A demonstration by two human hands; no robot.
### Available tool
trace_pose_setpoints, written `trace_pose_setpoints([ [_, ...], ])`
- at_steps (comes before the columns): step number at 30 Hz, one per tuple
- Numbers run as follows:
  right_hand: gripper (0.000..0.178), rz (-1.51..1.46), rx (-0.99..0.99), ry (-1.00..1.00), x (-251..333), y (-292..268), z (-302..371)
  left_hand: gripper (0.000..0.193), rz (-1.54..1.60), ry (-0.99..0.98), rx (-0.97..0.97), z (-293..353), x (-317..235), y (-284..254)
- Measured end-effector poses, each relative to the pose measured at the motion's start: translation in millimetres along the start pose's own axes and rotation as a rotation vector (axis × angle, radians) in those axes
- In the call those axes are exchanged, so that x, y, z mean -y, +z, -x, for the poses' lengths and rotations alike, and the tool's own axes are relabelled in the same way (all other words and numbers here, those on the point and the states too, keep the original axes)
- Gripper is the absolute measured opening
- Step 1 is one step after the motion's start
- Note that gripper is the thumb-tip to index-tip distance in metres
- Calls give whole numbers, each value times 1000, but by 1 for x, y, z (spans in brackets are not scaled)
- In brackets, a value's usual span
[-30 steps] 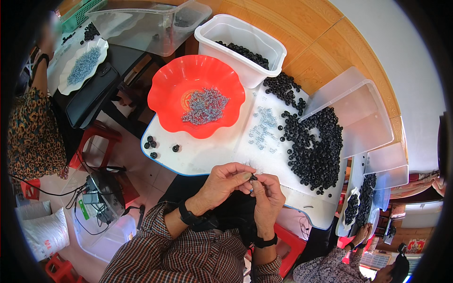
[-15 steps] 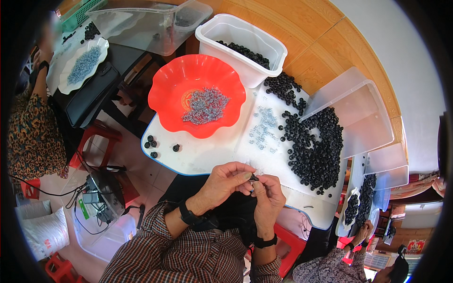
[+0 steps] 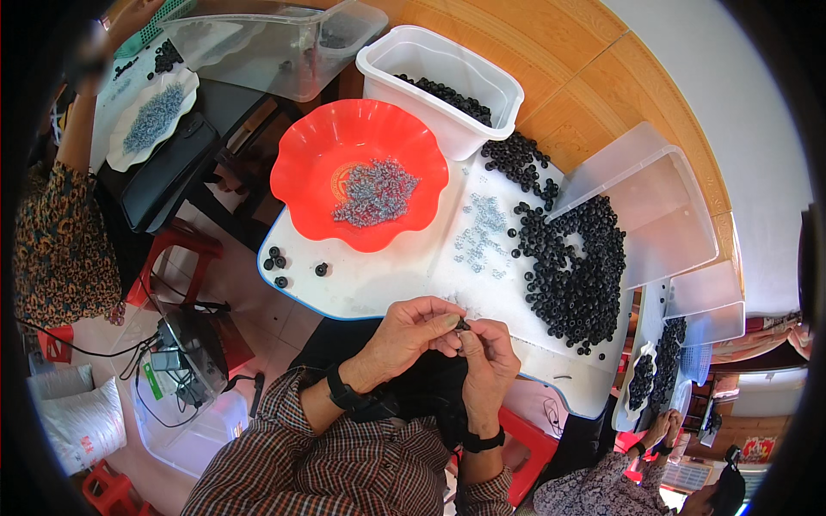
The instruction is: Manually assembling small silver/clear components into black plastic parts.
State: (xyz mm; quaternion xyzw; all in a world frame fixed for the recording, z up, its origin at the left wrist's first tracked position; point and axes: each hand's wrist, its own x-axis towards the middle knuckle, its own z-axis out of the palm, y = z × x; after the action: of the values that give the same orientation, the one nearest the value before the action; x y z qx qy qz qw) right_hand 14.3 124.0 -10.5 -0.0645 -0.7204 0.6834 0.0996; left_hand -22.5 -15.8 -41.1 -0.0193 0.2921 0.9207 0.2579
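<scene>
Over the table's near edge, my left hand (image 3: 417,331) and my right hand (image 3: 489,357) meet, both pinching one small black part (image 3: 463,325). Fingers cover most of it, so its exact shape is hard to make out. Beyond my hands, small clear-grey pieces (image 3: 482,232) lie scattered on a white sheet. A big pile of black ring-shaped parts (image 3: 572,284) spreads to their right. Further left stands a red wavy-rimmed bowl (image 3: 301,142) with a heap of the clear-grey pieces (image 3: 376,193) in it. Several loose black parts (image 3: 275,258) sit by the table's left edge.
A white tub (image 3: 404,60) with black parts stands behind the bowl. A clear plastic bin (image 3: 662,206) lies tipped beside the pile. Other people work at the far left and lower right. Red stools (image 3: 176,258) and a clear box (image 3: 189,430) are on the floor.
My hands stay nearly in place, the fingers shifting slightly around the black part. At the far left, another person's arm has risen toward the green basket.
</scene>
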Motion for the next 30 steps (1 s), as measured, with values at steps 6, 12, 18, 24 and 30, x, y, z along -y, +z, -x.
trace_pose_setpoints([
  [6,10,24,4,-26,0,-1,1,24,17,0,28,0,-1,-1],
  [12,8,109,-6,-73,-5,-3,0,24,-4,-4,19,0,0,1],
  [18,9,85,-15,-71,-1,2,1,25,41,-21,23,1,-1,0],
  [24,10,108,-12,-87,-1,1,1,25,78,-33,31,-1,2,-3],
  [30,10,152,-11,-112,-3,1,2,24,16,-17,15,-1,1,0],
])
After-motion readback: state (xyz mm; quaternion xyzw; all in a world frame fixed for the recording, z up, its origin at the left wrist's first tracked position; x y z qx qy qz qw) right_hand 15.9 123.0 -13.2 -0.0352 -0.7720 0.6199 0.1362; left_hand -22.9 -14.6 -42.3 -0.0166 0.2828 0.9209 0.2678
